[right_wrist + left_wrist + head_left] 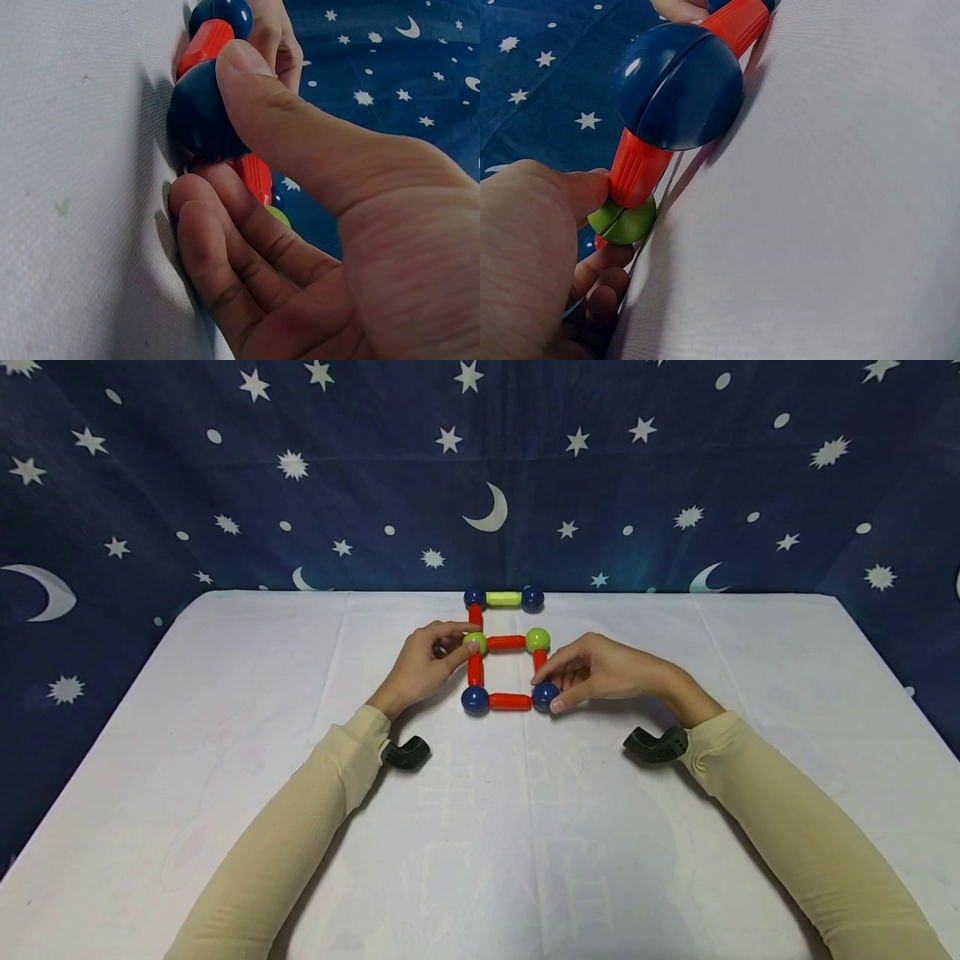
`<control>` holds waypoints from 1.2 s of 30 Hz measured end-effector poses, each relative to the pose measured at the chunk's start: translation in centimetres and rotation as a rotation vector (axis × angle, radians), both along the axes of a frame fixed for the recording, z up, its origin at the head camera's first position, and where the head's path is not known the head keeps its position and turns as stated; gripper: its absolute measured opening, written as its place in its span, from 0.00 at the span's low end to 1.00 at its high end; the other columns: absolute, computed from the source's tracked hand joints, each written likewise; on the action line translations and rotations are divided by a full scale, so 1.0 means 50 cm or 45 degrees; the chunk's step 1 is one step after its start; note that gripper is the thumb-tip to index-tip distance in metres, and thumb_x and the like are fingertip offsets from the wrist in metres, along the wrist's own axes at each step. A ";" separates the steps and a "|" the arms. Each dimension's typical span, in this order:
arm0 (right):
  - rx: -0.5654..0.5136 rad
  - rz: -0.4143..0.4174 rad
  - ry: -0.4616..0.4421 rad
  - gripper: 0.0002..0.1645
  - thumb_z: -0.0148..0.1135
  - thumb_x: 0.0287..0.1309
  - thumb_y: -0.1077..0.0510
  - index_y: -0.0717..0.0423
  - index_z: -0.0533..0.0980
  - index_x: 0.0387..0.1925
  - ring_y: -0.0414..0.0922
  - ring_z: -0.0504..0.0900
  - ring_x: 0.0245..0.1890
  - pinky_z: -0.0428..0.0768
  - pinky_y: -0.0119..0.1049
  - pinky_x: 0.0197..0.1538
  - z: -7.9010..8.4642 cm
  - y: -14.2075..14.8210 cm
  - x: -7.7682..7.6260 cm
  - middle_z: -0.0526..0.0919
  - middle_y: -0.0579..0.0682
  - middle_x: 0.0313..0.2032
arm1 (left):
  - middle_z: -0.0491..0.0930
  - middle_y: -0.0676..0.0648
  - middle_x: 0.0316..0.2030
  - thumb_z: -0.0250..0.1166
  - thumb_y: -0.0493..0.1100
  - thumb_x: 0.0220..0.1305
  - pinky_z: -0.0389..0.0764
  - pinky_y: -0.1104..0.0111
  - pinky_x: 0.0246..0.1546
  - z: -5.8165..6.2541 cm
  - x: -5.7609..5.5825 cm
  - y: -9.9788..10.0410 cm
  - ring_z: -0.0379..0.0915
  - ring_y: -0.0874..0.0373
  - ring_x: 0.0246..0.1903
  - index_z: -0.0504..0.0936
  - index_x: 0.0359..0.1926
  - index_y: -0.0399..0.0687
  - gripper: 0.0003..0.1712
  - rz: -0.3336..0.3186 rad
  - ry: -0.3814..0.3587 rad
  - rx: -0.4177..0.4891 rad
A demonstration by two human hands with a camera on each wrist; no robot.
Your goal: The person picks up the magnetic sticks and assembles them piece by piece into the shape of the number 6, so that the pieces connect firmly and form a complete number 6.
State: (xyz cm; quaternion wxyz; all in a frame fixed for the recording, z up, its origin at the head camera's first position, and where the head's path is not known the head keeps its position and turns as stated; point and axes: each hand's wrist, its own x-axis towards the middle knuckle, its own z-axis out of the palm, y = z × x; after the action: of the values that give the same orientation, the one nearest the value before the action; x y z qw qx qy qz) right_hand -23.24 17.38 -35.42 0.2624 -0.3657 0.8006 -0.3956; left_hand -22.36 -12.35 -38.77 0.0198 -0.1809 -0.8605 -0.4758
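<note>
A flat figure of balls and rods lies on the table. My left hand (pixel 423 660) pinches the left green ball (pixel 628 223) between thumb and fingers. From it, one red rod (pixel 476 670) runs down to a blue ball (pixel 475 700), and another red rod (pixel 506 642) leads across to a second green ball (pixel 537 639). My right hand (pixel 611 667) grips the lower right blue ball (pixel 202 111), thumb on one side and fingertips on the other. A bottom red rod (pixel 510 702) joins both lower blue balls. Right-hand fingers partly cover the right red rod (pixel 540 658).
At the far edge, a yellow-green rod (pixel 504 599) links two more blue balls, the right one (pixel 532 598) at its end. A dark, starry cloth (pixel 360 468) hangs behind the white-covered table (pixel 480 860). Black curved wrist pieces (pixel 406 753) stick out from both sleeves.
</note>
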 end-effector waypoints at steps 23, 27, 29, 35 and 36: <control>0.011 -0.030 -0.022 0.24 0.78 0.53 0.61 0.60 0.84 0.52 0.49 0.79 0.35 0.80 0.33 0.39 -0.004 0.002 0.002 0.84 0.50 0.36 | 0.78 0.44 0.40 0.66 0.43 0.71 0.73 0.64 0.39 -0.001 0.001 0.001 0.72 0.51 0.37 0.84 0.58 0.46 0.17 -0.002 0.009 -0.003; 0.015 -0.026 -0.012 0.24 0.78 0.53 0.60 0.59 0.84 0.52 0.48 0.79 0.35 0.80 0.33 0.38 -0.004 0.002 0.001 0.83 0.50 0.35 | 0.78 0.44 0.40 0.66 0.43 0.71 0.73 0.64 0.39 -0.002 0.001 0.001 0.72 0.51 0.37 0.84 0.59 0.46 0.17 0.001 0.010 -0.008; 0.016 -0.023 -0.010 0.24 0.78 0.53 0.60 0.59 0.84 0.52 0.48 0.79 0.35 0.80 0.33 0.39 -0.004 0.002 0.001 0.83 0.50 0.35 | 0.78 0.44 0.40 0.66 0.43 0.71 0.73 0.65 0.39 -0.002 0.001 0.001 0.72 0.51 0.37 0.84 0.59 0.46 0.18 0.002 0.008 -0.010; 0.007 -0.016 -0.015 0.24 0.79 0.53 0.60 0.60 0.84 0.52 0.48 0.79 0.35 0.80 0.33 0.39 -0.003 0.003 0.001 0.83 0.50 0.36 | 0.77 0.44 0.40 0.65 0.43 0.71 0.73 0.65 0.39 -0.001 0.001 0.001 0.71 0.51 0.37 0.84 0.59 0.46 0.18 0.006 -0.002 -0.010; 0.003 -0.015 -0.021 0.25 0.78 0.53 0.60 0.60 0.84 0.53 0.48 0.79 0.35 0.80 0.33 0.39 -0.003 0.003 0.001 0.83 0.51 0.36 | 0.78 0.44 0.40 0.65 0.43 0.71 0.73 0.65 0.39 -0.001 0.002 0.001 0.71 0.51 0.38 0.84 0.59 0.46 0.18 0.007 -0.003 -0.009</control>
State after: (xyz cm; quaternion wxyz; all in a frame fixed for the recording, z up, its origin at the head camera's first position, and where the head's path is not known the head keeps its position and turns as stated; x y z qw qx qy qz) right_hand -23.20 17.55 -35.58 0.2671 -0.3574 0.8010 -0.3991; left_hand -22.28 -12.28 -38.84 0.0194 -0.1780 -0.8628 -0.4728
